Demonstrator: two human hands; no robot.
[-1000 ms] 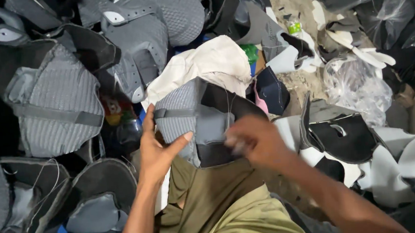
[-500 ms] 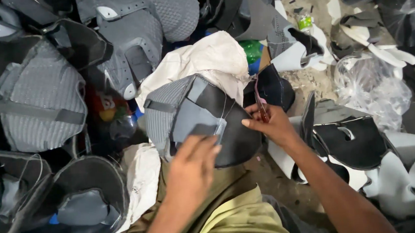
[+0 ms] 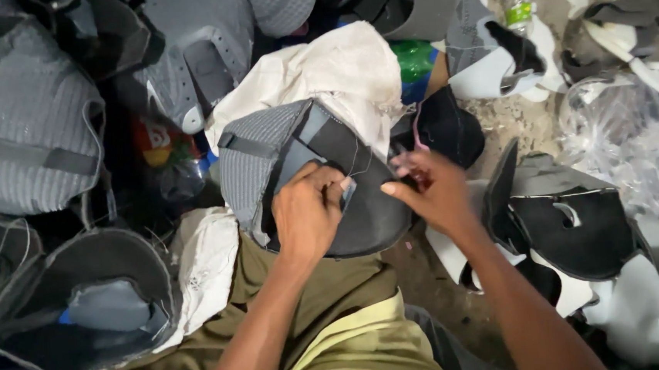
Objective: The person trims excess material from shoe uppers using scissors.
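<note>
- Fingers of my left hand [image 3: 306, 219] curled down and pressed onto the grey-and-black shoe upper piece [image 3: 306, 175], pinching a small grey flap of it near the middle.
- Right hand [image 3: 432, 193] just beside the left, at the upper's right edge; fingers drawn together round something small and reddish, too small to make out. Thin thread runs loose across the black part between my hands.
- Upper piece lies on my lap, over my olive trousers [image 3: 314, 302], its grey ribbed half to the left, black half to the right.
- White cloth sack [image 3: 337, 68] bunched directly behind the upper, touching it.
- Pile of more grey ribbed uppers [image 3: 25, 144] to my left; one lies open, inside up, at lower left.
- Black cut pieces with white backing [image 3: 572, 226] stacked to my right on the dirt floor [image 3: 421, 279].
- Crumpled clear plastic bag [image 3: 628, 141] beyond them, far right.
- Green bottle [image 3: 413, 57] behind the sack, partly hidden.
</note>
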